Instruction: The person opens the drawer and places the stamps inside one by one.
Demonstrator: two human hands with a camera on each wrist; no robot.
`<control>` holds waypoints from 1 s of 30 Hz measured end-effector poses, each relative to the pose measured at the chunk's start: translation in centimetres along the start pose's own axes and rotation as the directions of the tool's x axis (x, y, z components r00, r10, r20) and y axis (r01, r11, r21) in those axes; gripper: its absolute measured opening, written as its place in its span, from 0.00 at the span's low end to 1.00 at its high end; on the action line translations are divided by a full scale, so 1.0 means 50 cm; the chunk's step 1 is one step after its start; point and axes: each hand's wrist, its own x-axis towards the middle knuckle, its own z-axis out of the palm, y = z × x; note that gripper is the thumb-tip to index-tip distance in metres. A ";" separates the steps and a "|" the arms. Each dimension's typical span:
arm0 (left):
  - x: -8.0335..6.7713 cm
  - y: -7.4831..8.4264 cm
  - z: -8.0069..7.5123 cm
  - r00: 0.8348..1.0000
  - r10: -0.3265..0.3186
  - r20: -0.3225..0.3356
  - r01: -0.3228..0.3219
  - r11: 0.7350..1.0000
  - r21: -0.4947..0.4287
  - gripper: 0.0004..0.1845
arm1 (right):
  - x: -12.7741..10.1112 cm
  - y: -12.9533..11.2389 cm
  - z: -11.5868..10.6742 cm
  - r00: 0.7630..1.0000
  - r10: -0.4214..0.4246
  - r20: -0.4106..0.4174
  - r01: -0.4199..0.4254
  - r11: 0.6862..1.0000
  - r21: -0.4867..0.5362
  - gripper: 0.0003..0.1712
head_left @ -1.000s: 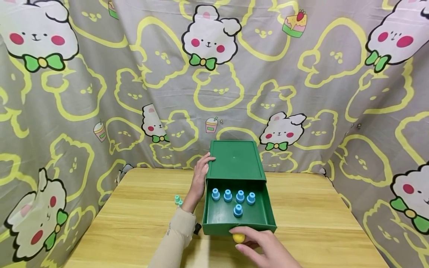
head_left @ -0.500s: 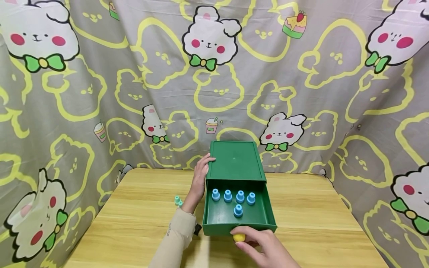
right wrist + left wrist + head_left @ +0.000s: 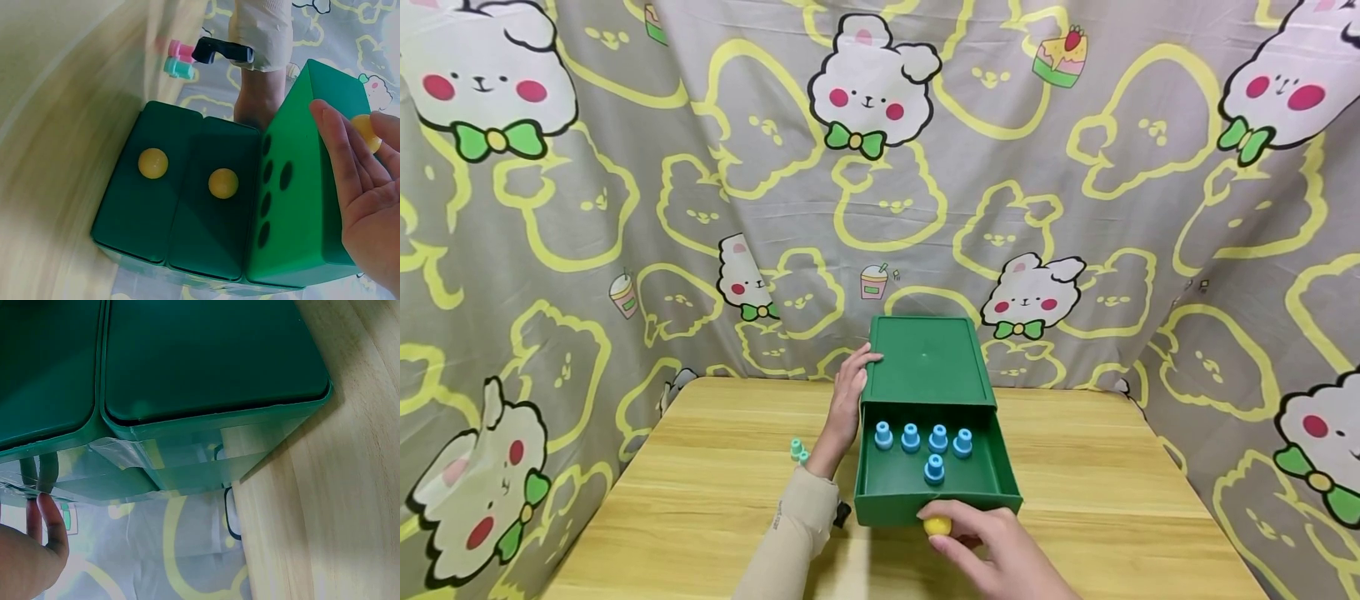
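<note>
A green drawer cabinet (image 3: 925, 358) stands on the wooden table (image 3: 700, 500). Its top drawer (image 3: 891, 483) is pulled out toward me and holds several blue pegs (image 3: 910, 437). My right hand (image 3: 955, 540) pinches the drawer's yellow knob (image 3: 937, 526) at its front; the right wrist view shows the knob (image 3: 365, 132) between the fingers (image 3: 334, 156). My left hand (image 3: 856, 371) rests flat against the cabinet's left side with straight fingers. In the left wrist view those fingers (image 3: 44, 519) touch the cabinet's edge (image 3: 206, 356).
Small teal pegs (image 3: 798, 450) lie on the table left of the cabinet, beside my left sleeve (image 3: 797, 517). Two lower drawers with yellow knobs (image 3: 153, 162) are closed. A printed cloth backdrop (image 3: 625, 208) hangs behind and around the table.
My right hand with the yellow knob has shifted slightly away from me, and the drawer front has gone a little way in with it. The left hand has stayed put.
</note>
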 end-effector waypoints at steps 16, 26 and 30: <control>-0.001 -0.004 0.000 1.000 -0.002 -0.003 0.002 1.000 0.010 0.22 | 0.017 0.017 0.001 0.983 -0.159 -0.097 0.156 0.987 -0.039 0.11; -0.001 -0.004 -0.001 1.000 -0.002 0.002 0.002 1.000 0.021 0.22 | 0.033 0.025 -0.003 0.981 -0.162 -0.106 0.162 0.987 -0.009 0.12; 0.000 -0.005 -0.001 1.000 -0.001 -0.004 0.001 1.000 0.015 0.22 | 0.043 0.031 -0.005 0.977 -0.175 -0.124 0.176 0.984 -0.007 0.11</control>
